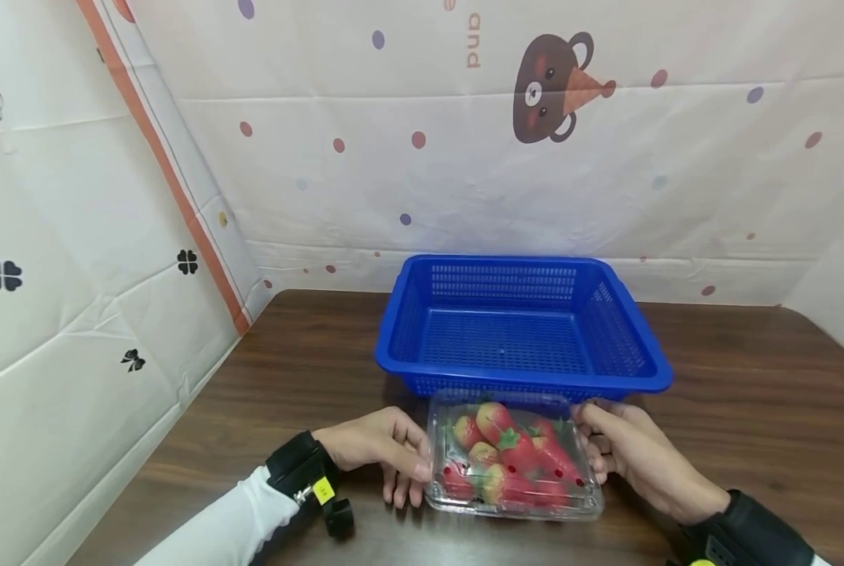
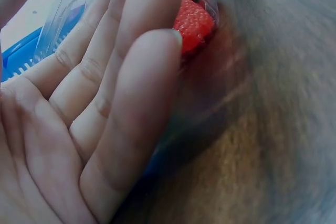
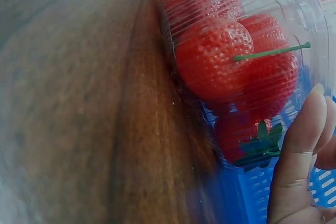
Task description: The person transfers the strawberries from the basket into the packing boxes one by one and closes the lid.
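A clear plastic clamshell box of strawberries [image 1: 514,509] is held between the two hands on the near side of a blue basket. At its left edge, my left hand [image 1: 387,448] pinches the rim with thumb and forefinger, the other fingers hanging loosely curled below. On the opposite edge, my right hand [image 1: 623,448] grips the side, fingers curled in. Red and paler strawberries [image 3: 215,56], some with green leaves or stems, show through the clear walls. The left wrist view has my left fingers [image 2: 131,103] hiding much of the box.
The blue plastic basket [image 1: 521,377], with perforated walls, stands just behind the box. Both are over a dark wood table [image 1: 309,362]. Patterned white cloth [image 1: 309,189] hangs at the back and left. Black camera straps [image 1: 298,468] circle the wrists.
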Demonstrator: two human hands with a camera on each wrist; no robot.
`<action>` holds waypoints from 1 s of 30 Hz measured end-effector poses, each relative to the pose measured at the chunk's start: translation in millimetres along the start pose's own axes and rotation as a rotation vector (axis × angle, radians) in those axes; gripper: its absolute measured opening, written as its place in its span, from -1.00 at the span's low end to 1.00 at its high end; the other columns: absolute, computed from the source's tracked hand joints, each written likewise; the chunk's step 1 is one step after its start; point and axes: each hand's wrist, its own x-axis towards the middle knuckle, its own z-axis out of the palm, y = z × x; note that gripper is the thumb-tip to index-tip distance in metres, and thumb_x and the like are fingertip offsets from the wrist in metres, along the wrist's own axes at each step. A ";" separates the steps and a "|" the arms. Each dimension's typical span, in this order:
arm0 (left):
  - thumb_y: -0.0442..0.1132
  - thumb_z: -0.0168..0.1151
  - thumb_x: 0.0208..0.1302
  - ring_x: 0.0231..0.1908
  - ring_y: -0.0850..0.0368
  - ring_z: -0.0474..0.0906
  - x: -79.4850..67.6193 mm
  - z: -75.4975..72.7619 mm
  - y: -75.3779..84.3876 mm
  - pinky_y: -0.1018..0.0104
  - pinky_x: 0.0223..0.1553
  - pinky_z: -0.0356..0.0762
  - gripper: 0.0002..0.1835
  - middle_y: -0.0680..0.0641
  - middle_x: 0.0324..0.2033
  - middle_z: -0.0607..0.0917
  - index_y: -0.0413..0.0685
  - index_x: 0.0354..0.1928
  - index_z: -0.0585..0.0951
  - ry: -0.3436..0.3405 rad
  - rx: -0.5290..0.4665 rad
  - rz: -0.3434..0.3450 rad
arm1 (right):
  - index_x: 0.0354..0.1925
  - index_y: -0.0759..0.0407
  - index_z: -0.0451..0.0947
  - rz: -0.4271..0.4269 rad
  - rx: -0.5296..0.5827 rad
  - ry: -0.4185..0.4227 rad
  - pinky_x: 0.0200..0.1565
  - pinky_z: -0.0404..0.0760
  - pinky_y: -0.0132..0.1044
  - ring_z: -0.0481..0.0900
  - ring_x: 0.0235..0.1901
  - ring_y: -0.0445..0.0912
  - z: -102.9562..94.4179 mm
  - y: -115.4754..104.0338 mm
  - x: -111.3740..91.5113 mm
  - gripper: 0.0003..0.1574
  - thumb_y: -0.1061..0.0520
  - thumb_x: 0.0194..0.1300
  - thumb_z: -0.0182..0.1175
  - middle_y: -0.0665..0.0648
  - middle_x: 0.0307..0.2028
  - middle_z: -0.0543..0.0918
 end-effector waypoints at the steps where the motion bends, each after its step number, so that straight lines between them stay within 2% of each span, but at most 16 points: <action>1: -0.16 0.20 0.29 -0.55 0.20 0.62 0.2 0.6 0.1 0.48 -0.56 0.61 -0.56 0.03 -0.48 0.74 -0.57 -0.27 0.46 0.001 -0.002 0.004 | -0.23 0.26 0.29 0.007 0.005 -0.007 -0.58 0.52 -0.39 0.40 -0.63 -0.19 -0.2 -0.6 -0.6 -0.68 0.00 0.50 -0.07 0.02 -0.53 0.42; 9: -0.22 0.23 0.27 -0.57 0.20 0.63 0.3 3.1 -1.3 0.50 -0.59 0.60 -0.68 0.01 -0.52 0.74 -0.47 -0.33 0.52 0.017 -0.021 0.007 | -0.23 0.23 0.30 0.048 0.020 -0.088 -0.54 0.54 -0.37 0.43 -0.60 -0.18 -4.6 -2.4 -1.1 -0.67 -0.03 0.51 -0.08 0.01 -0.52 0.42; 11: -0.22 0.23 0.28 -0.57 0.19 0.63 0.5 3.3 -1.6 0.49 -0.59 0.60 -0.68 0.00 -0.52 0.74 -0.46 -0.33 0.52 0.017 -0.020 0.009 | -0.22 0.21 0.32 0.073 0.029 -0.132 -0.51 0.57 -0.36 0.45 -0.59 -0.18 -7.8 -3.2 -2.1 -0.65 -0.07 0.51 -0.09 -0.01 -0.51 0.44; 15: -0.23 0.23 0.27 -0.57 0.18 0.63 0.5 2.7 -1.7 0.48 -0.60 0.60 -0.70 0.00 -0.52 0.74 -0.44 -0.34 0.52 0.020 -0.023 0.012 | -0.23 0.19 0.37 0.122 0.053 -0.267 -0.45 0.62 -0.32 0.50 -0.55 -0.17 -16.7 -4.5 -7.9 -0.60 -0.09 0.55 -0.16 0.00 -0.49 0.50; 19: -0.22 0.23 0.27 -0.57 0.18 0.63 0.3 0.4 -1.2 0.47 -0.59 0.61 -0.74 0.00 -0.52 0.74 -0.36 -0.35 0.54 0.020 -0.024 0.010 | -0.18 0.24 0.40 0.120 0.089 -0.439 -0.43 0.65 -0.32 0.54 -0.51 -0.15 -23.9 -4.3 -15.7 -0.57 0.01 0.60 -0.30 0.09 -0.38 0.60; 21: -0.21 0.23 0.27 -0.57 0.19 0.63 0.6 -0.5 -1.2 0.47 -0.58 0.61 -0.77 0.00 -0.52 0.74 -0.30 -0.35 0.55 0.019 -0.024 0.007 | -0.14 0.27 0.40 0.100 0.099 -0.522 -0.45 0.65 -0.34 0.55 -0.52 -0.15 -25.6 -3.0 -19.3 -0.55 0.06 0.61 -0.39 0.14 -0.31 0.63; 27: -0.19 0.27 0.24 -0.59 0.21 0.62 0.4 -0.4 -1.8 0.49 -0.60 0.60 -0.81 0.00 -0.51 0.75 -0.20 -0.36 0.56 0.032 -0.031 0.009 | -0.09 0.39 0.32 0.052 0.090 -0.700 -0.41 0.67 -0.38 0.58 -0.47 -0.17 -28.9 1.5 -23.1 -0.53 0.15 0.58 -0.50 0.19 -0.23 0.63; 30: -0.18 0.29 0.22 -0.59 0.21 0.62 0.5 0.4 -1.8 0.49 -0.59 0.60 -0.80 0.00 -0.51 0.74 -0.19 -0.37 0.56 0.042 -0.025 0.006 | -0.10 0.51 0.26 -0.004 0.082 -0.778 -0.38 0.70 -0.30 0.59 -0.50 -0.05 -30.8 6.7 -21.5 -0.56 0.22 0.56 -0.49 0.38 -0.25 0.59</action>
